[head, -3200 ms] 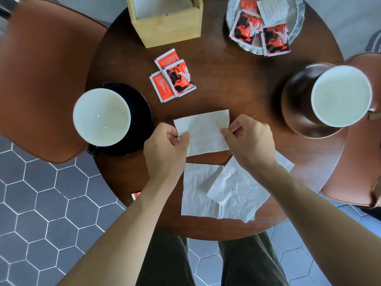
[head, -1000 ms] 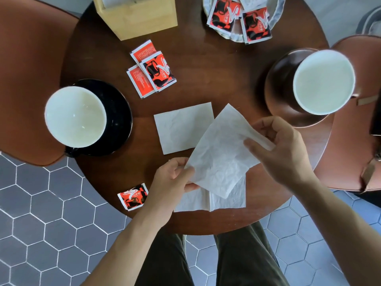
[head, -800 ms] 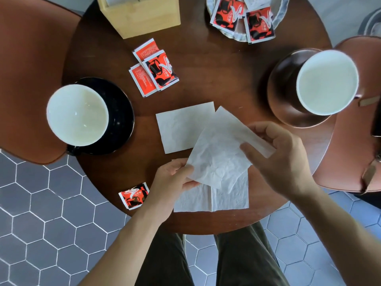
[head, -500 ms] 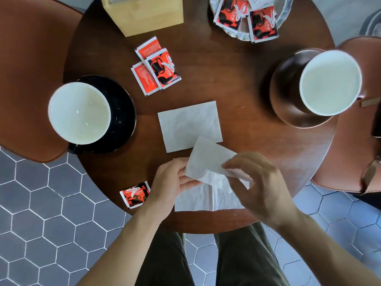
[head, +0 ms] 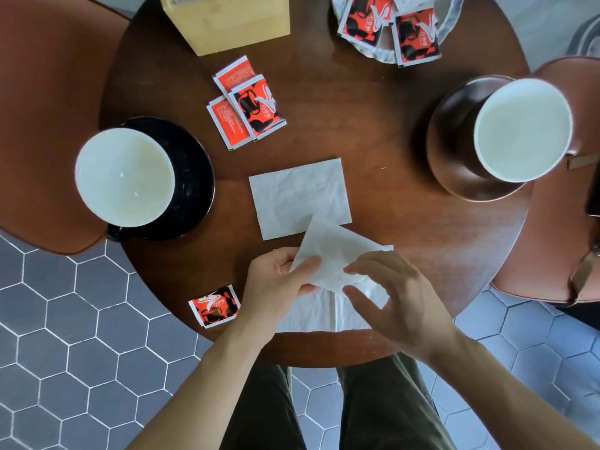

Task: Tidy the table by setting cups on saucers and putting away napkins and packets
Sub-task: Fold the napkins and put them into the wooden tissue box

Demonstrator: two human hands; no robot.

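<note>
White napkin [head: 334, 254] in both hands hides another beneath.

wooden box [head: 227, 24]: we lose its top at the frame edge
packet dish [head: 449, 26]: upper part cut off
bottom napkin [head: 324, 315]: mostly hidden under our hands
packet print: too small to read

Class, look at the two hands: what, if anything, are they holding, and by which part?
A folded white napkin. The left hand pinches its left edge; the right hand grips its lower right part.
</note>
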